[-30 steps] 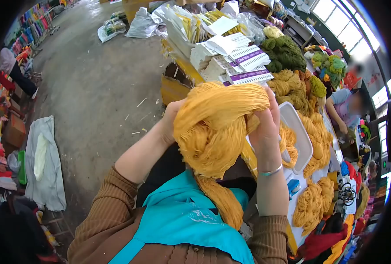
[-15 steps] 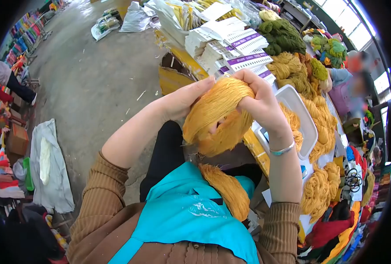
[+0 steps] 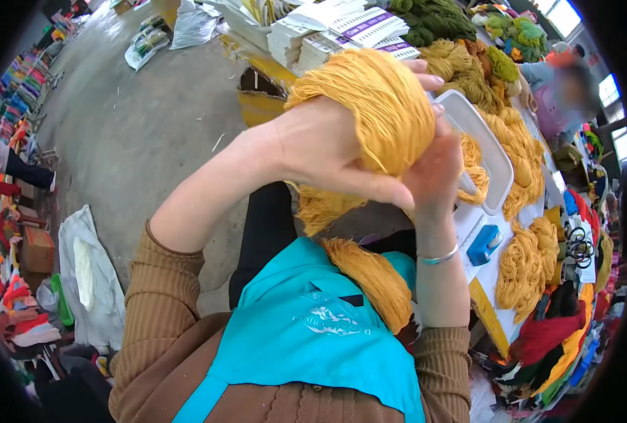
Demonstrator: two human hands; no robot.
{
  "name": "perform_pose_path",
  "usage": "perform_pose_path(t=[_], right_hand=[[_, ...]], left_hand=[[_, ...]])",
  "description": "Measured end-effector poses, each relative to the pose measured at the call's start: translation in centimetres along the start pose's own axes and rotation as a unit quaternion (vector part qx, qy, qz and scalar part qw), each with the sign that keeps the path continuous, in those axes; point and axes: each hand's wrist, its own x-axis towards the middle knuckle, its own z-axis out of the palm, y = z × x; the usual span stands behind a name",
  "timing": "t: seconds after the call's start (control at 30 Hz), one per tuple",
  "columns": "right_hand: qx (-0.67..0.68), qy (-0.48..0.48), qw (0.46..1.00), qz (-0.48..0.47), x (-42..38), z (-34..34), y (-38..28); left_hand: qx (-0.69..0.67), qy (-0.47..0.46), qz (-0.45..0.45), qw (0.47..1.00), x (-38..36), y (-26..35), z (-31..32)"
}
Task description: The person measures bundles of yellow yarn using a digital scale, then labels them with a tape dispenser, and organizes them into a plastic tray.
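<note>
A thick, looped skein of golden-yellow yarn (image 3: 394, 106) lies draped across the left hand (image 3: 320, 141), beyond a turquoise cloth apron (image 3: 285, 317). The right hand (image 3: 433, 173) is at its side; whether either hand grips cannot be told.

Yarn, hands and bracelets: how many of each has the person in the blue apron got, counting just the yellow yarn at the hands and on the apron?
Hands: 2 (left hand, right hand)
Yellow yarn: 2 (yarn bunch at the hands, yarn bunch on the apron)
Bracelet: 1
Total: 5
</note>
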Motion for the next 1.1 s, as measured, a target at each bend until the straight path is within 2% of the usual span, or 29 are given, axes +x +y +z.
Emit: perform_pose_path(t=[0.07,0.13,0.17,0.23,0.27,0.3,0.33,0.37,0.4,0.43,0.47,0.5,0.53,0.57,0.63,0.67,0.7,0.77,0.8,0.83,0.9,0.97,1.0,1.03,1.1], right_hand=[[-0.093,0.005,0.995,0.034,-1.7,1.4,0.6],[-0.141,-0.062,0.986,0.056,-2.5,0.6,1.2],[-0.1,-0.036,0.993,0.042,-2.7,0.4,1.3],[-0.063,-0.087,0.992,0.066,-3.1,-1.2,0.9],[-0.118,-0.048,0.991,0.049,-3.7,-0.9,1.3],[-0.176,-0.037,0.981,0.071,-4.3,-1.0,1.5],[-0.234,-0.025,0.968,0.09,-4.6,-1.4,1.8],[-0.351,-0.053,0.93,0.098,-4.7,-1.7,1.9],[-0.316,-0.042,0.943,0.095,-4.8,-1.6,2.8],[-0.28,-0.03,0.955,0.092,-4.9,-1.6,3.8],[-0.349,0.002,0.935,0.064,-4.5,-2.3,4.0],[-0.313,0.055,0.946,0.057,-4.2,-2.0,3.5],[-0.276,0.109,0.954,0.05,-4.0,-1.8,3.0],[-0.296,0.087,0.951,-0.007,-3.4,-2.4,3.0],[-0.271,0.035,0.962,0.009,-3.0,-1.6,2.4],[-0.235,0.049,0.971,0.016,-3.0,-0.9,2.6],[-0.236,0.052,0.97,0.015,-3.2,-1.4,2.7],[-0.293,0.079,0.951,0.054,-3.8,-2.6,3.1],[-0.273,0.113,0.955,0.011,-3.8,-2.3,3.4],[-0.272,0.113,0.955,0.011,-3.7,-1.9,3.6],[-0.247,0.136,0.959,-0.014,-3.6,-1.0,3.6],[-0.261,0.108,0.959,0.019,-3.6,-0.5,3.3],[-0.259,0.086,0.962,0.013,-3.5,-0.2,3.5],[-0.257,0.065,0.964,0.008,-3.4,0.0,3.5],[-0.266,0.055,0.962,0.03,-3.5,-0.4,3.4]], left_hand=[[0.072,-0.015,0.015,0.997,0.8,0.7,-0.4],[0.079,-0.029,0.036,0.996,0.7,-0.6,-0.8],[0.101,-0.062,0.006,0.993,0.1,-1.2,-1.2],[0.138,-0.116,-0.034,0.983,-1.4,-2.5,-1.6],[0.064,-0.108,-0.065,0.99,-2.6,-3.5,-0.8],[-0.01,-0.099,-0.097,0.99,-3.7,-4.5,0.2],[-0.224,-0.046,-0.187,0.955,-4.2,-3.7,1.4],[-0.426,0.042,-0.253,0.868,-4.6,-2.9,2.6],[-0.538,0.094,-0.298,0.783,-4.8,-1.8,3.7],[-0.594,0.131,-0.328,0.723,-4.4,-0.5,4.3],[-0.604,0.136,-0.337,0.709,-4.4,-0.1,4.9],[-0.614,0.142,-0.348,0.694,-4.5,-0.1,5.5],[-0.583,0.142,-0.334,0.727,-4.5,-0.2,5.8],[-0.584,0.14,-0.334,0.727,-4.5,-0.4,6.0],[-0.385,0.085,-0.263,0.881,-4.8,-0.9,6.2],[-0.249,0.036,-0.21,0.945,-4.9,-1.5,6.0],[-0.25,0.033,-0.208,0.945,-4.9,-1.4,5.6],[-0.072,-0.031,-0.171,0.982,-4.7,-1.0,4.5],[-0.036,-0.038,-0.178,0.983,-4.8,-1.0,4.2],[-0.035,-0.039,-0.177,0.983,-4.9,-0.9,4.2],[0.071,-0.048,-0.184,0.979,-5.1,-0.5,4.3],[0.019,-0.015,-0.175,0.984,-5.3,-0.2,5.2],[-0.221,0.054,-0.255,0.94,-5.4,0.3,6.0],[-0.445,0.12,-0.317,0.829,-5.7,0.4,6.7],[-0.427,0.132,-0.32,0.835,-6.1,0.3,7.3]])
